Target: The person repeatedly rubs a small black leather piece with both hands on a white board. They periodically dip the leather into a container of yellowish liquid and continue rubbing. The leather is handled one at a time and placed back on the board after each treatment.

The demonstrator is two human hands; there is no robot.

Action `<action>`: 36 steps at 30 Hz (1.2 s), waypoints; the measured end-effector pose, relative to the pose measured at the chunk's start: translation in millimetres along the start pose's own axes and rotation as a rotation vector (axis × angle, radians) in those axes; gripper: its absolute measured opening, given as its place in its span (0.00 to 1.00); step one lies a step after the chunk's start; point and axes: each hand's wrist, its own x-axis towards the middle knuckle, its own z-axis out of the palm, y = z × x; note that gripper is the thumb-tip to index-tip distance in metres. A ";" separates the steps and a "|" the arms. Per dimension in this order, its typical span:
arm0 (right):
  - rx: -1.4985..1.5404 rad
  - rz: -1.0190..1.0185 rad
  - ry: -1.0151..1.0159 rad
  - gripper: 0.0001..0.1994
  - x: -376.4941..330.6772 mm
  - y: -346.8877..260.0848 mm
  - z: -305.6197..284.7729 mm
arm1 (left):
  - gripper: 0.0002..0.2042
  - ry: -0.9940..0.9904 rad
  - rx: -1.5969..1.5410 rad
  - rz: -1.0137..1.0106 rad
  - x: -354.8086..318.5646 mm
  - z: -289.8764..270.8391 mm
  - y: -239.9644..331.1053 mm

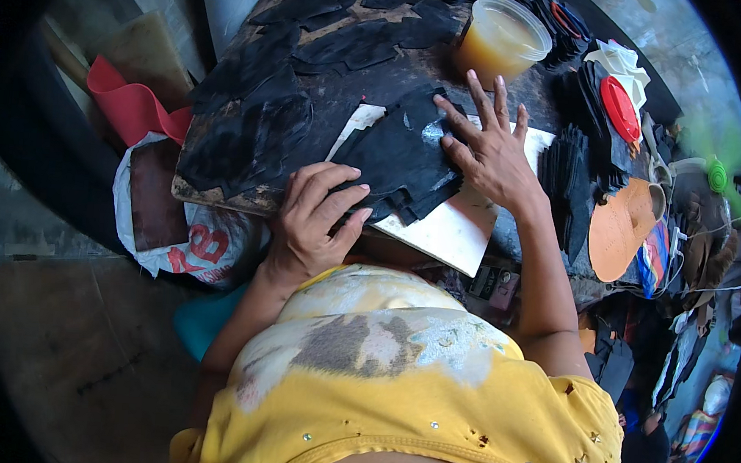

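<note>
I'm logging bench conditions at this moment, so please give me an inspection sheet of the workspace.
Surface: dark, worn table, nearly covered, with a white board at its front edge.
Job's things: black cut piece lying on the board.
Clutter: black cut pieces, tub of amber liquid, red lid, tan sole-shaped piece.
Hands: left hand and right hand both press flat, open, on the black piece.
Cables: thin white cord at right.
Surroundings: red sheet, printed white bag, bare floor.
</note>
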 end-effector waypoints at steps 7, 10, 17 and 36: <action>-0.101 -0.185 0.063 0.29 2.7 -25.2 -8.4 | 0.18 0.056 -0.107 -0.109 -9.1 0.3 -5.9; -0.098 -0.266 0.078 0.28 5.7 -35.7 -12.3 | 0.17 0.054 -0.119 -0.092 -12.8 0.3 -8.2; -0.106 -0.336 0.012 0.26 7.5 -48.2 -12.9 | 0.24 0.088 -0.178 -0.064 -21.9 3.1 -17.9; 0.007 -0.541 -0.008 0.25 -10.5 -93.7 -15.5 | 0.33 0.316 -0.858 -0.452 -20.7 2.7 -22.7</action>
